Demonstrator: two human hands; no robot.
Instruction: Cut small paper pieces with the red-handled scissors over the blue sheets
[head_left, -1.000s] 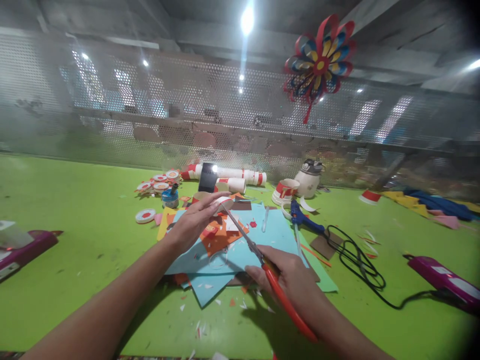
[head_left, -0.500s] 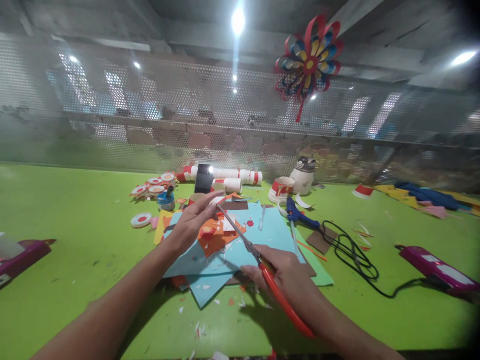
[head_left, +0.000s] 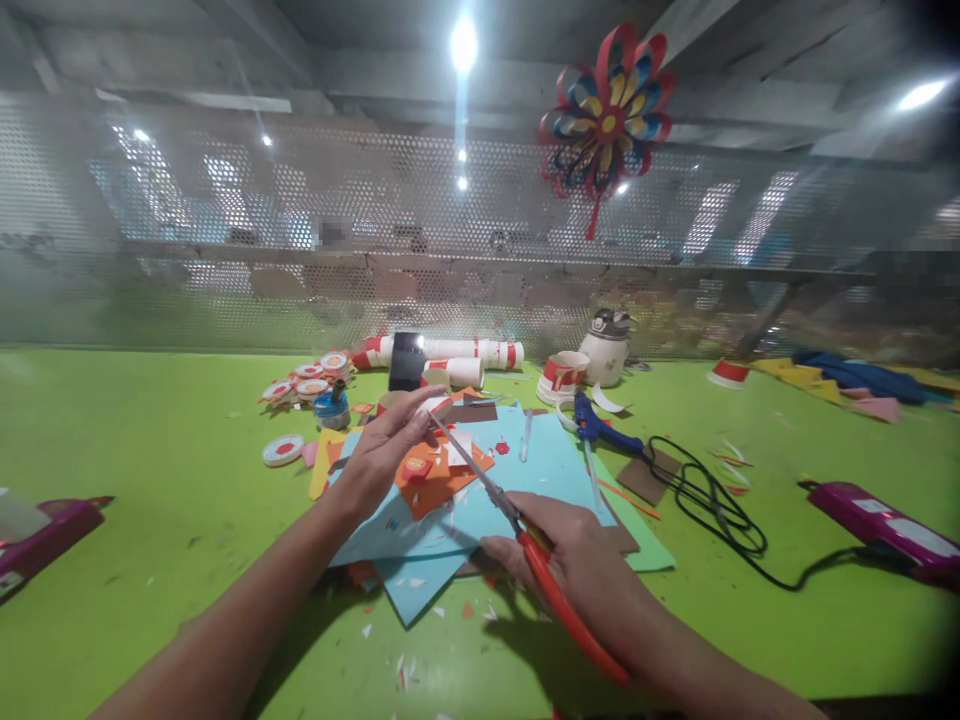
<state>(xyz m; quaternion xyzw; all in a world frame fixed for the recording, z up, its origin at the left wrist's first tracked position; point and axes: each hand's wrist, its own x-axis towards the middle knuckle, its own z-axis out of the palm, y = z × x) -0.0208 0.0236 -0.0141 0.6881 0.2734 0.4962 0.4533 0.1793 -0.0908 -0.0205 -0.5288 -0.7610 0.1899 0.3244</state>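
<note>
Fingers (head_left: 411, 409) of the left hand (head_left: 377, 452) are grasping one piece (head_left: 439, 404), white with red edging, over blue paper (head_left: 551, 462); one pair of scissors (head_left: 512, 512), red-handled, is pointing at it; the right hand (head_left: 574, 550) is clenching its handles; farther right, one glue gun (head_left: 587, 420) is lying.

Apparently craft workshop: scissors (head_left: 537, 560), glue gun (head_left: 600, 428), coloured paper (head_left: 551, 468); beyond mesh (head_left: 450, 225), unclear.

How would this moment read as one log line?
left hand: holds white piece | right hand: holds scissors, tips at piece | below: blue paper
</note>
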